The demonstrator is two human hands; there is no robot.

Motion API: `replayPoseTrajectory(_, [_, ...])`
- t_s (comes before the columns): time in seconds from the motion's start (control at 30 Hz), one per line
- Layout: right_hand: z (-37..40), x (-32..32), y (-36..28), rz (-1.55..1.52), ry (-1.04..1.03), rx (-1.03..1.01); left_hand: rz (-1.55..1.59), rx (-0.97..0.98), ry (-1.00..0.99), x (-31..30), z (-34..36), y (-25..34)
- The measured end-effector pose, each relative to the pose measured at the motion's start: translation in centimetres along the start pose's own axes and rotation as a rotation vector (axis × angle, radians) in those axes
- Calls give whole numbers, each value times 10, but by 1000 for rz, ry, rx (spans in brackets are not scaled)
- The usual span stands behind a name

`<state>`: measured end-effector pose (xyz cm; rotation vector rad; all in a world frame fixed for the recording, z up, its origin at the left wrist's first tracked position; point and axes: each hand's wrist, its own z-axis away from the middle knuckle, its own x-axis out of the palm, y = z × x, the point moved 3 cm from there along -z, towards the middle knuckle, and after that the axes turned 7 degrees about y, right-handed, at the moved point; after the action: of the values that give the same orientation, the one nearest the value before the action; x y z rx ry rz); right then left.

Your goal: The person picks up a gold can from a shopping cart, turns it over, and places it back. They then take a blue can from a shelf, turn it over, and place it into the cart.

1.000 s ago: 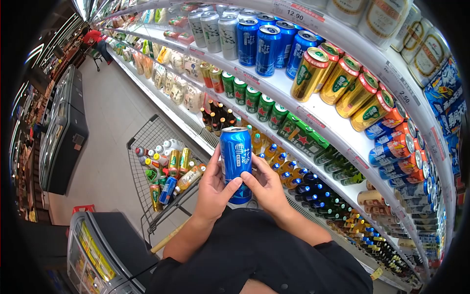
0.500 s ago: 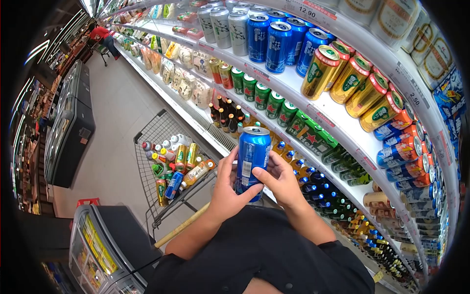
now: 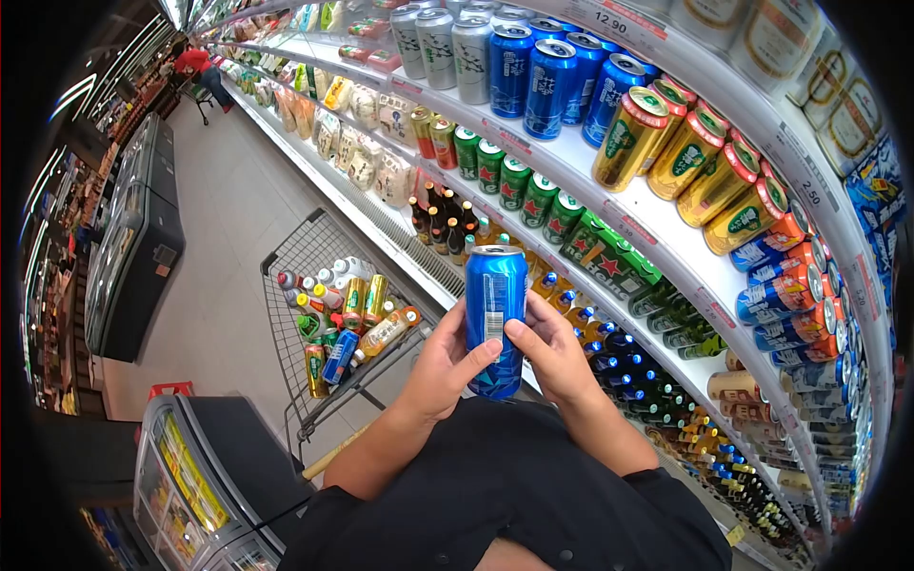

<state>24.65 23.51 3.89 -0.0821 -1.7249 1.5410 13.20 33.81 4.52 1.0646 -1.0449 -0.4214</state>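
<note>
Hands, left [image 3: 447, 366] and right [image 3: 557, 357], grip blue can [image 3: 495, 305] upright, barcode facing up

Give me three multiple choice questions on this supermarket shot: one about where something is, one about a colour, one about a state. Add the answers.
1. Where is the shopping cart?
A. left of the hands
B. right of the hands
C. on the top shelf

2. What colour is the can being held?
A. gold
B. blue
C. green

3. How is the can held?
A. lying flat in one hand
B. standing on a shelf
C. upright between the left hand and the right hand

Answers:
1 A, its wire basket shows left of the left hand.
2 B, its body is blue, with a barcode facing the camera.
3 C, fingers of both hands wrap it, top up.
</note>
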Motion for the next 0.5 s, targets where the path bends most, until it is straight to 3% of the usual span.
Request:
replayPoseTrajectory(0.1, [-1, 4, -2, 47, 16, -42, 27, 24, 23, -2, 0, 1])
replayPoseTrajectory(0.27, [-6, -5, 9, 395, 106, -221, 19, 39, 68, -5, 0, 3])
replayPoseTrajectory(0.5, [-7, 1, 12, 223, 127, -119, -52, 72, 108, -7, 1, 3])
